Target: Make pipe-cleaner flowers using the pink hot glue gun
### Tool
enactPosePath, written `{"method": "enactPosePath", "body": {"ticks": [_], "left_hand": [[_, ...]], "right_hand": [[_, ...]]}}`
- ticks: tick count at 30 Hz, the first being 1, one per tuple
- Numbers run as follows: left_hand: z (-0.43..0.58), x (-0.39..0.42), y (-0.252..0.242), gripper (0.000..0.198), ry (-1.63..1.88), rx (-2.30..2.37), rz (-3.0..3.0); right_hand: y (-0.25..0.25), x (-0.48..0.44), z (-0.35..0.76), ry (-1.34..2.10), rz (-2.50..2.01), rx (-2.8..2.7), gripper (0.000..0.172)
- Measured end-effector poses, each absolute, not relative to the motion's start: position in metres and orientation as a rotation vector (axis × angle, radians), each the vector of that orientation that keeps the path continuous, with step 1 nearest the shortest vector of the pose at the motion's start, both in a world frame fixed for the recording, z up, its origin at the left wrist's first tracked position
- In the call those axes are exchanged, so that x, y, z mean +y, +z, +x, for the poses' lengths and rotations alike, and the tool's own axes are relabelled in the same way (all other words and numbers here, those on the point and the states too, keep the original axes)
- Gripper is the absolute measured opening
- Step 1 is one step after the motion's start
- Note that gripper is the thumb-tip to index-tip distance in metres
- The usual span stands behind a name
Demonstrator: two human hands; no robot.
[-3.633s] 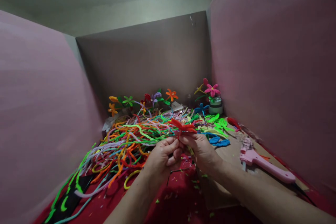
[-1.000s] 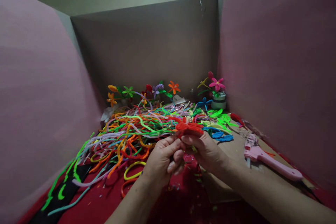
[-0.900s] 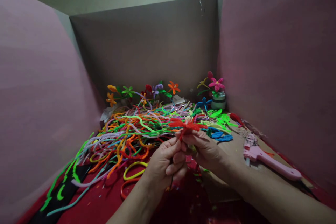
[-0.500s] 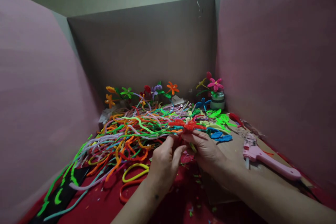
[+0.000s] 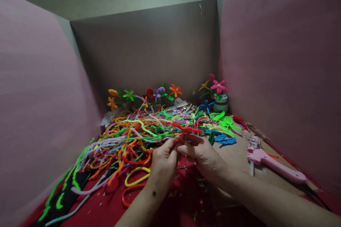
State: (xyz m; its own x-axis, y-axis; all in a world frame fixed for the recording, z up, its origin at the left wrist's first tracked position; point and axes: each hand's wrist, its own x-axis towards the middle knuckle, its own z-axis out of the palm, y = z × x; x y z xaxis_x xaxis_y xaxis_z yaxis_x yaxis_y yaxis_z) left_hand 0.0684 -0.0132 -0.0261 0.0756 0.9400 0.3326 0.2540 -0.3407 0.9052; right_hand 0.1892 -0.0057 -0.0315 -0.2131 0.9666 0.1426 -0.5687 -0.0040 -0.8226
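A red pipe-cleaner flower (image 5: pixel 186 129) stands just above both my hands, over the near edge of a big tangle of coloured pipe cleaners (image 5: pixel 133 133). My left hand (image 5: pixel 163 161) is closed, its fingertips pinched on the stem right under the flower. My right hand (image 5: pixel 204 156) is closed too, thumb and fingers gripping the same flower from the right. The stem below the petals is mostly hidden by my fingers.
Finished pipe-cleaner flowers (image 5: pixel 149 94) line the back wall; a pink one (image 5: pixel 218 87) stands in a small pot (image 5: pixel 220 103). A pink glue gun (image 5: pixel 274 165) lies on cardboard (image 5: pixel 234 156) at right. Pink panels (image 5: pixel 279 60) wall both sides. Red cloth (image 5: pixel 106 205) covers the near table.
My hands kept working the red flower; its petals turned from facing me to edge-on, and my left hand shifted its pinch at the stem. The view moved slightly.
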Motion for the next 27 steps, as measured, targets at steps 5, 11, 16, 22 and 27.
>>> {"method": "enactPosePath", "body": {"ticks": [5, 11, 16, 22, 27], "left_hand": [[0.066, -0.012, -0.019, 0.016, 1.194, 1.023, 1.294], [0.065, -0.013, -0.015, 0.019, 1.126, 0.914, 1.112], [0.063, -0.012, -0.019, 0.022, 1.022, 0.664, 1.018], [0.063, -0.012, -0.015, 0.023, 0.972, 0.782, 1.256], [0.068, -0.014, -0.023, 0.021, 1.28, 1.266, 2.123]], "right_hand": [[-0.032, -0.004, 0.192, 1.602, -0.61, -1.0, 0.021], [-0.038, 0.003, 0.194, 1.678, -0.531, -0.99, 0.025], [-0.032, 0.0, 0.197, 1.825, -0.388, -0.911, 0.018], [-0.028, -0.003, 0.195, 1.767, -0.459, -0.747, 0.013], [-0.03, -0.002, 0.191, 1.733, -0.404, -0.574, 0.016]]}}
